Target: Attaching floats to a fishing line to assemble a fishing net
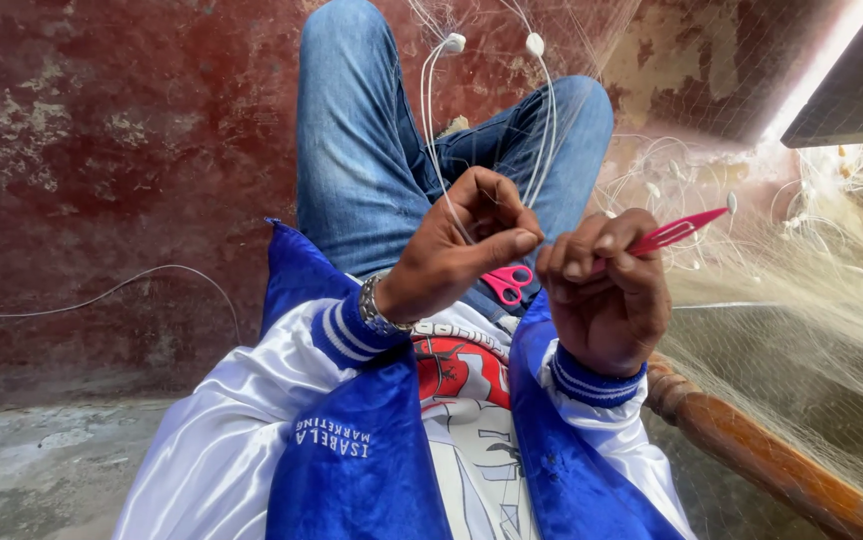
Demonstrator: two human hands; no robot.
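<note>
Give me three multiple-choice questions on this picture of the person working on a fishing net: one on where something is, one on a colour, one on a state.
1. Where do the pink scissors lie?
A. On the lap, between the two hands
B. On the floor at far left
C. On the wooden rail

2. What colour is the netting needle in the right hand?
A. Green
B. Pink-red
C. Black

3. How is the left hand set?
A. Flat and open
B. Resting on the floor
C. Fingers pinched on white line

Answers: 1 A, the scissors show on the lap below the knuckles. 2 B, the needle juts out pink-red. 3 C, thumb and fingers close around the line.
</note>
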